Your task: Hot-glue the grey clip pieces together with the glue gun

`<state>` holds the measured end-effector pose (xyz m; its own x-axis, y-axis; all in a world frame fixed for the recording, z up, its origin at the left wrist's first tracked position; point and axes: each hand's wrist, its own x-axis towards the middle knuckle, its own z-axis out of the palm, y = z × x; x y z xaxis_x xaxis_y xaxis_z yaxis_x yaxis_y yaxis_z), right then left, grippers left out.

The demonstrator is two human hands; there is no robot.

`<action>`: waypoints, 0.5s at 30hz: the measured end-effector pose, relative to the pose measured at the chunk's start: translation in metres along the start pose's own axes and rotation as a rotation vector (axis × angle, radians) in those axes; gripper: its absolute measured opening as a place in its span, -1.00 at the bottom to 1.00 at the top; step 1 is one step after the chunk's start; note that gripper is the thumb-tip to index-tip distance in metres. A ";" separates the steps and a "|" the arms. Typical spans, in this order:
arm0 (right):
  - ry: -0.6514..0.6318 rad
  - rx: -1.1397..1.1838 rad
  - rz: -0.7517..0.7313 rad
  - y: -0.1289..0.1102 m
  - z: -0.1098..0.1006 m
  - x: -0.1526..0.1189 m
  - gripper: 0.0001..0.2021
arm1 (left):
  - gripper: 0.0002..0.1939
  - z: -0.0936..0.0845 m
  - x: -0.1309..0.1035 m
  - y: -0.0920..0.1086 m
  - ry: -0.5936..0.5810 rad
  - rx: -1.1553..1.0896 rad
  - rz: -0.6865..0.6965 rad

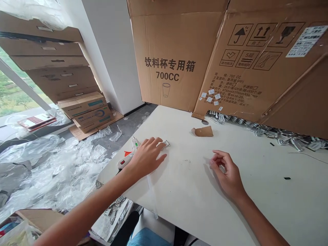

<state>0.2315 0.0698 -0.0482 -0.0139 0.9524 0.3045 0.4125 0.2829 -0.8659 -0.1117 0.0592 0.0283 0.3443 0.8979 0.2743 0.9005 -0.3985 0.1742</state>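
Observation:
My left hand (148,155) reaches over the left part of the white table (184,191), its fingers apart. Just beyond its fingertips lies a small pale flat piece (166,144); whether the fingers touch it is hard to tell. A white glue gun (125,160) with an orange trigger lies beside that hand, partly hidden by it. Over the middle of the table, my right hand (227,172) has its fingers curled, thumb close to the index finger. Anything between those fingertips is too small to make out.
Large cardboard sheets (176,41) stand behind the table. Many flat grey-white pieces (294,138) are heaped along their base. A torn cardboard scrap (203,131) lies near the back. Plastic wrapping (64,171) covers the floor at left, near stacked boxes (89,118).

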 end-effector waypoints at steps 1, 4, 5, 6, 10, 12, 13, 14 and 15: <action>0.002 -0.006 0.000 0.001 -0.001 0.001 -0.61 | -0.73 0.006 0.007 0.000 -0.038 0.016 0.008; 0.000 -0.012 0.006 0.002 -0.004 0.004 -0.62 | -0.72 0.020 0.021 -0.001 -0.112 0.073 0.000; -0.008 -0.014 0.002 0.002 -0.005 0.004 -0.63 | -0.72 0.022 0.024 -0.002 -0.122 0.089 -0.005; -0.016 -0.015 -0.004 0.002 -0.005 0.004 -0.63 | -0.73 0.024 0.025 -0.002 -0.127 0.103 -0.011; -0.044 -0.017 -0.021 -0.001 -0.006 0.003 -0.66 | -0.74 0.028 0.027 -0.003 -0.117 0.126 -0.018; -0.048 -0.019 -0.025 -0.002 -0.006 0.003 -0.66 | -0.74 0.028 0.028 -0.004 -0.116 0.115 -0.019; -0.049 -0.021 -0.028 -0.002 -0.006 0.003 -0.66 | -0.74 0.028 0.029 -0.005 -0.116 0.102 -0.027; -0.049 -0.024 -0.030 -0.003 -0.006 0.003 -0.66 | -0.74 0.028 0.030 -0.006 -0.115 0.086 -0.042; -0.050 -0.027 -0.031 -0.003 -0.006 0.003 -0.66 | -0.73 0.028 0.031 -0.007 -0.114 0.070 -0.059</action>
<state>0.2354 0.0709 -0.0421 -0.0717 0.9480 0.3102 0.4360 0.3095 -0.8450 -0.0998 0.0944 0.0096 0.3147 0.9363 0.1561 0.9350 -0.3341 0.1189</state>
